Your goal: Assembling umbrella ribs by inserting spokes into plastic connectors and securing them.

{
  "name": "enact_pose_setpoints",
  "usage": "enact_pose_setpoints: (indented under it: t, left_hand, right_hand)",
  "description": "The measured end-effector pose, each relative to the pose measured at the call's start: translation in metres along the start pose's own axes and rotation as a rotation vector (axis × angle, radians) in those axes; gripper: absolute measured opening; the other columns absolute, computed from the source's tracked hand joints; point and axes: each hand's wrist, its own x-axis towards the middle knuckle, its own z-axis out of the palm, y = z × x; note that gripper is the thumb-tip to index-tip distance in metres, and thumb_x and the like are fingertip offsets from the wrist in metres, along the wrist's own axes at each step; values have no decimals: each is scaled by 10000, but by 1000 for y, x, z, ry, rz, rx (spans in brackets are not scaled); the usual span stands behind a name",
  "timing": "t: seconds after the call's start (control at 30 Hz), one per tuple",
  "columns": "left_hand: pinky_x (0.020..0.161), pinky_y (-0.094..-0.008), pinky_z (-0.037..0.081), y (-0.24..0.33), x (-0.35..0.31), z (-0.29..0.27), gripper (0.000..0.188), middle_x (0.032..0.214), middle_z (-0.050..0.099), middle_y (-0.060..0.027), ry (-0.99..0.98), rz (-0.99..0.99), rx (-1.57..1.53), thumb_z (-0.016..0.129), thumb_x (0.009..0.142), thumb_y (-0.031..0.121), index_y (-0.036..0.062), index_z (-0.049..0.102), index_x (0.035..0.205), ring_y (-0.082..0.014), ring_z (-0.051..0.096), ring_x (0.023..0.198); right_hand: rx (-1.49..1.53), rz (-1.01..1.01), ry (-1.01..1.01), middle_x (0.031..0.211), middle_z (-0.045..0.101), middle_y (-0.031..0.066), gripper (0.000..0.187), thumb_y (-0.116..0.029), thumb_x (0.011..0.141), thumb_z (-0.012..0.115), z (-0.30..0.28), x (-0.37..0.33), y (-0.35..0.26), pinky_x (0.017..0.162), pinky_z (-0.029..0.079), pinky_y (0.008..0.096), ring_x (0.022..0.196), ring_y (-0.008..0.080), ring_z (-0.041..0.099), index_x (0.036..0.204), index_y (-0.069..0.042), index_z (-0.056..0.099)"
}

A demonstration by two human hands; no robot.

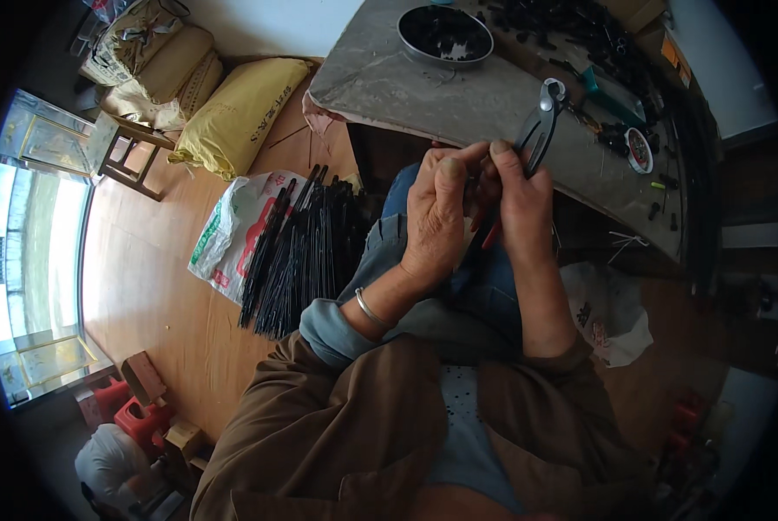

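A pair of pliers (541, 126) with a metal head and a red handle is gripped in my right hand (523, 195). Its head points away from me, over the near edge of the grey table (380, 82). My left hand (436, 204) is closed beside it, thumb against the curled fingers. What those fingers pinch, if anything, is hidden. The two hands nearly meet at the fingertips, above my lap. A white-rimmed bowl (445, 61) with small black pieces in it stands on the table beyond my hands.
Many long black rods (306, 252) lie bundled on a printed plastic bag (219, 230) on the floor at left. Behind them is a yellow sack (246, 113) near a wooden stool (128, 143). Black parts (580, 30), a green box (614, 97) and a small round tin (639, 149) occupy the table's right.
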Motion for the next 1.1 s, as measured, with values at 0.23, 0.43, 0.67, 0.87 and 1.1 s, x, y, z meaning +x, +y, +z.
enact_pose_setpoints:
  t: [0.23,0.43,0.67,0.87,1.1]
  left_hand:
    - [589,-191,354,0,-1,0,596,800,479,43,24,45,58,319,1001,504,23,573,1245,-37,398,672]
    - [587,-195,343,12,0,-15,638,787,476,41,-35,-62,-26,280,999,529,25,560,1273,-44,415,673]
    - [550,-198,408,8,8,-22,721,784,575,-2,-21,-170,-48,247,976,586,-6,587,1208,-64,495,585]
    - [485,-197,433,3,11,-22,720,669,576,-21,-45,-140,-134,334,944,616,-20,568,1188,-76,560,542]
    - [450,-196,417,2,12,-20,692,650,569,-22,-38,-151,-129,344,941,616,2,580,1155,-76,552,510]
  right_hand:
    - [-669,-577,126,673,576,32,192,-202,933,598,14,6,0,566,453,266,607,108,550,902,-16,560]
    - [-471,-355,-30,671,576,25,203,-223,935,597,12,5,-8,553,442,256,600,96,538,896,-24,591]
    - [-111,35,-244,647,501,-48,220,-240,950,575,9,-10,-10,504,352,193,561,26,453,811,-69,589]
    - [-113,25,-293,696,503,-66,176,-227,947,583,8,-14,-2,534,361,181,612,15,448,890,-60,601]
    - [-53,16,-268,709,503,-66,161,-209,951,570,9,-14,0,543,366,179,620,19,450,909,-57,603]
